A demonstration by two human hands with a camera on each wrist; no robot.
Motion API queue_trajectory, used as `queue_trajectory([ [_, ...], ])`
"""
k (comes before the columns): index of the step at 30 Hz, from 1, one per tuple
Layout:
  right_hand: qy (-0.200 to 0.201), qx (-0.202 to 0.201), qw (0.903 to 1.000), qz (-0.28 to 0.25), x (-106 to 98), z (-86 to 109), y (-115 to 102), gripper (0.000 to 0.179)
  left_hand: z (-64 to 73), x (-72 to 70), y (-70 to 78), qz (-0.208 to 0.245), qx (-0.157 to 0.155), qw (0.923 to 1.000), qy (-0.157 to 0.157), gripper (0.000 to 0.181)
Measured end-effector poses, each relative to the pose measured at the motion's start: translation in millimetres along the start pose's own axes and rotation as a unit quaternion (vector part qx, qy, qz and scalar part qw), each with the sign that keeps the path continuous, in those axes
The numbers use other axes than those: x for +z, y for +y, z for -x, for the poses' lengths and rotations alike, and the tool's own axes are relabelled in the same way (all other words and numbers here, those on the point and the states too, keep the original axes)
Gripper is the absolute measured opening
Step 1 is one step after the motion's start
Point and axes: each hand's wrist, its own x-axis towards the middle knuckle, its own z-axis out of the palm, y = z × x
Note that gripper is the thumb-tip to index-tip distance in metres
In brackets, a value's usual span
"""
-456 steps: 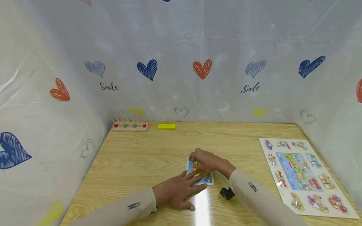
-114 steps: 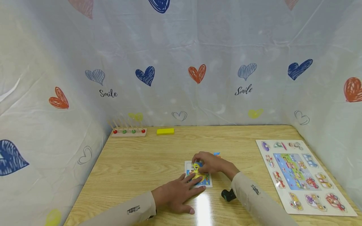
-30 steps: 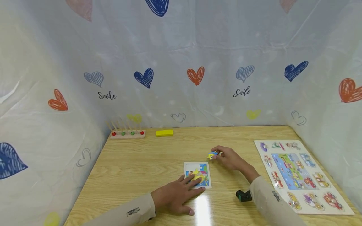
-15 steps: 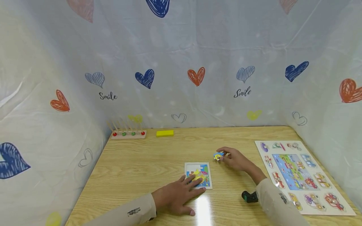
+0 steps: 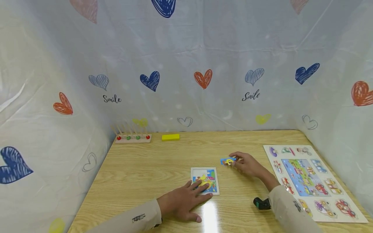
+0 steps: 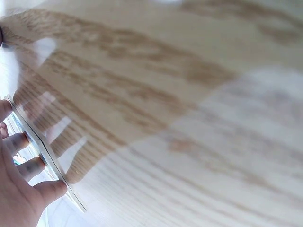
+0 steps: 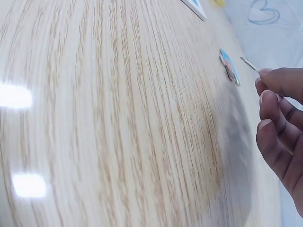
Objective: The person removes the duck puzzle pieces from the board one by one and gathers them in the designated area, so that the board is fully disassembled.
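In the head view a small white-framed jigsaw puzzle (image 5: 211,175) lies on the table, showing a yellow figure on blue and a bare white patch at its upper left. My left hand (image 5: 186,201) rests spread over its lower left part; its fingertips touch the frame in the left wrist view. To the upper right, my right hand (image 5: 247,164) pinches a yellow and blue puzzle piece (image 5: 229,162) between thumb and finger. Thin and edge-on, that piece appears in the right wrist view above a second puzzle piece (image 7: 229,67), blue and orange, lying on the table.
A large picture peg puzzle (image 5: 294,205) lies at the right. Toward the back left stand a peg rack with red and green beads (image 5: 133,139) and a yellow block (image 5: 170,137). A black device (image 5: 261,203) sits under the right wrist. Curtains enclose the table.
Since 3.8 seconds ago, my right hand has lifted the yellow and blue piece out of the frame and carried it right, toward the loose piece. My left hand stays put.
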Motion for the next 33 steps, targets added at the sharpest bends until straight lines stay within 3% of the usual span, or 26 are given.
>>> queue_trajectory([
  [15, 0.012, 0.002, 0.9999, -0.011, -7.1, 5.8, 4.5, 0.037, 2.3, 0.2, 0.4, -0.005, 0.006, 0.9999, 0.014, 0.079],
  [26, 0.003, 0.009, 0.9994, -0.033, -11.1, 5.2, 13.1, 0.034, 1.2, -0.5, 0.0, -0.003, 0.002, 1.0000, 0.006, 0.080],
  [33, 0.013, 0.014, 0.9990, 0.040, -12.8, 2.3, 19.7, 0.031, 1.5, -0.7, -0.3, 0.003, 0.007, 0.9999, 0.009, 0.080],
])
